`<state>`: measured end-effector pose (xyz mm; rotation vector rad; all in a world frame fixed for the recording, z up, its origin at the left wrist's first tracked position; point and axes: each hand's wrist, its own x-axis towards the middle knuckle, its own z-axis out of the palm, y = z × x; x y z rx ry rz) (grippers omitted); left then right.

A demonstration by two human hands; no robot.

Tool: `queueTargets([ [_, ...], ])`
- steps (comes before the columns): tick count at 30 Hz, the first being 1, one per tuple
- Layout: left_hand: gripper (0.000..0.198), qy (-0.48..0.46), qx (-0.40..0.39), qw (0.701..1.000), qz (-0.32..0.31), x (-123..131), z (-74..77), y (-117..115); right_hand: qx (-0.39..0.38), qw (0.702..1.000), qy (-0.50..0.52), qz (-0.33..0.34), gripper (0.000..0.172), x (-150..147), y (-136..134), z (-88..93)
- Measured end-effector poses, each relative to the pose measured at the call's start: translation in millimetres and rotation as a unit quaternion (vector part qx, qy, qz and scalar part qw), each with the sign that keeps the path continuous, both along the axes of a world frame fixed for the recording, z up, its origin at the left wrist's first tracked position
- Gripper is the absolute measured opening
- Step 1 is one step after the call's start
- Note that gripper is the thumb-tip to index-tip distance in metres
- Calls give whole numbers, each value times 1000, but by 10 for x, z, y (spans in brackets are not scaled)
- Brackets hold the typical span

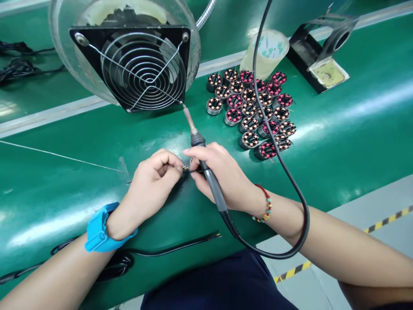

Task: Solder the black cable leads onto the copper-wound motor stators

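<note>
My left hand point(156, 183), with a blue strap point(102, 230) at its wrist, pinches the end of a thin cable point(186, 168) whose small coloured wire tips show at the fingertips. My right hand point(226, 174) is closed around a soldering iron point(214, 185), its metal tip pointing up and left beside the fan grille. The thumb and a finger of that hand are close to the same wire ends, and a thin wire loop shows between the two hands. Below them a black cable point(174, 249) with bare coloured ends lies on the green table point(180, 280).
A fan with a wire grille point(145, 71) stands ahead. Several round copper-wound motor cores point(249, 108) sit right of centre, near a tape roll point(266, 51) and an iron stand point(318, 56). The iron's black cord point(290, 172) arcs over my right forearm.
</note>
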<state>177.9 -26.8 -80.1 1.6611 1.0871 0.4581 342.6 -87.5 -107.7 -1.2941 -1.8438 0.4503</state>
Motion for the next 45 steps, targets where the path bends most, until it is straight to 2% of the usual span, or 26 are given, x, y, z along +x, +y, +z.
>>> queueTargets([
  [5,7,-9,-15,1000,9,-13,-17,-14,-4,1000,31,0,36,-34,5,16],
  [8,7,-37,12,999,-3,-28,-24,-13,-14,998,56,1,37,-35,6,10],
  [14,11,-24,142,982,-124,-73,26,-12,-31,991,126,15,42,-19,5,-7],
  [21,16,12,204,961,-185,-111,79,6,-24,994,110,12,42,-31,1,25],
  [28,18,30,167,977,-130,-64,41,-8,-39,998,54,19,47,56,3,34],
  [32,17,43,155,980,-118,-44,6,-14,-40,999,14,32,50,111,-9,50],
  [40,16,55,166,979,-107,-32,9,-5,-8,999,-25,45,42,90,20,40],
  [45,15,60,169,978,-107,-35,8,-8,-1,1000,-20,0,34,28,16,-2],
])
